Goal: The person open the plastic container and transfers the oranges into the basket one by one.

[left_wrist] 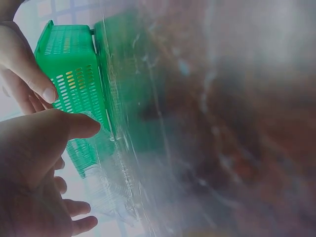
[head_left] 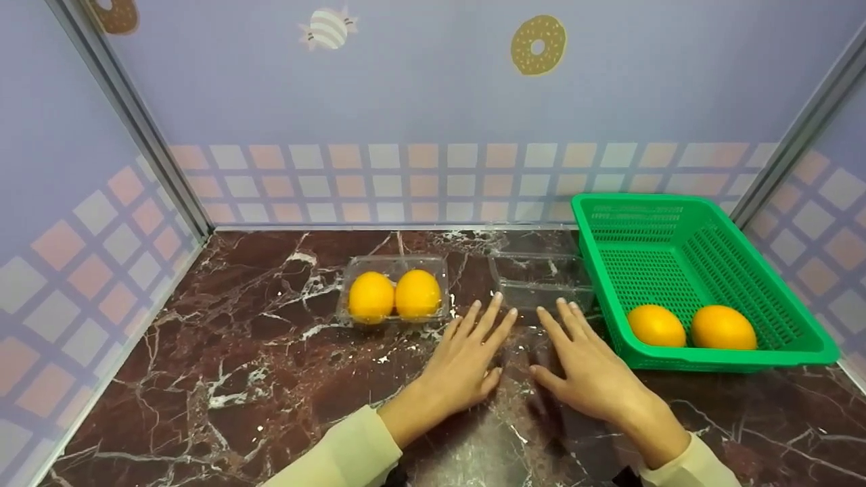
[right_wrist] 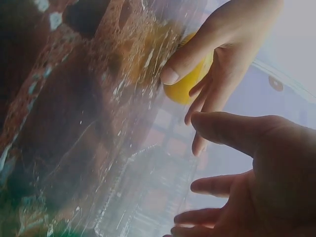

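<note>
My left hand [head_left: 467, 362] has its fingers spread over the marble table, between two plastic boxes, and holds nothing. Opposite it, my right hand [head_left: 588, 372] is also spread and holds nothing, its fingertips near the front of a clear plastic box [head_left: 541, 295] whose lid stands raised at the back. No fruit shows inside that box. To the left, another clear plastic box [head_left: 345, 284] contains two orange-yellow round fruits [head_left: 417, 294]. In the left wrist view, both hands [left_wrist: 29, 148] appear beside the green basket with fingers extended. The right wrist view shows my right thumb [right_wrist: 232, 131] straight.
A green plastic basket [head_left: 710, 247] stands on the right, with two more orange-yellow fruits [head_left: 722, 327] at its near end. The dark red marble table [head_left: 270, 392] is bounded by patterned walls [head_left: 433, 101] at the back and both sides.
</note>
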A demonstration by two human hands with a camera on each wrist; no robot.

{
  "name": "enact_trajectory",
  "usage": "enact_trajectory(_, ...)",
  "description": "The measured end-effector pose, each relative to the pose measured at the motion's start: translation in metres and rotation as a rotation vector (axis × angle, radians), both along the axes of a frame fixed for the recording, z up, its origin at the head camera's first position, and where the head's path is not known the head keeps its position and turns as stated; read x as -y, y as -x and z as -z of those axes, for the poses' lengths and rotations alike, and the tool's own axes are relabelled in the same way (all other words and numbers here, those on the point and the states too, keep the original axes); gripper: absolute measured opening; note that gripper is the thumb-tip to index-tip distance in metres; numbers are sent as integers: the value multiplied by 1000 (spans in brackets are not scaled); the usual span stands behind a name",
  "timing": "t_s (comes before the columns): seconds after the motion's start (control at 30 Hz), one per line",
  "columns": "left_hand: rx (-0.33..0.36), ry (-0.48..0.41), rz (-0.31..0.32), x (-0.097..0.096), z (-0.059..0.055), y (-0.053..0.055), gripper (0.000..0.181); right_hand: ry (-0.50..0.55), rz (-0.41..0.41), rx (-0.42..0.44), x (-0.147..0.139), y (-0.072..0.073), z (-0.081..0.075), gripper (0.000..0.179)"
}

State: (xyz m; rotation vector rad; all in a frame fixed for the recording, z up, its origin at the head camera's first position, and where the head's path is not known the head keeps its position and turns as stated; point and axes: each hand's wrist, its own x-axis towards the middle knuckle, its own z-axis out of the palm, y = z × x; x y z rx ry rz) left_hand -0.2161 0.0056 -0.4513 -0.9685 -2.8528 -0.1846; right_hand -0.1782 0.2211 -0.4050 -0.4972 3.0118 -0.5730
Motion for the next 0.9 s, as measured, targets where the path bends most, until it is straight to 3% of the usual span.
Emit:
enact_trajectory(0.33,-46,43,-16,17,-4,-6,84,20,-54,-84,18,2,0,75)
enact_trajectory(0.7,-81,-3,-17,41,-5,-12,83,86,-96,-109,40,9,5,73)
enact_trajectory(0.9,-84,-47,-55,56,-4,-12,86,123,-117,-102,52,14,8,76)
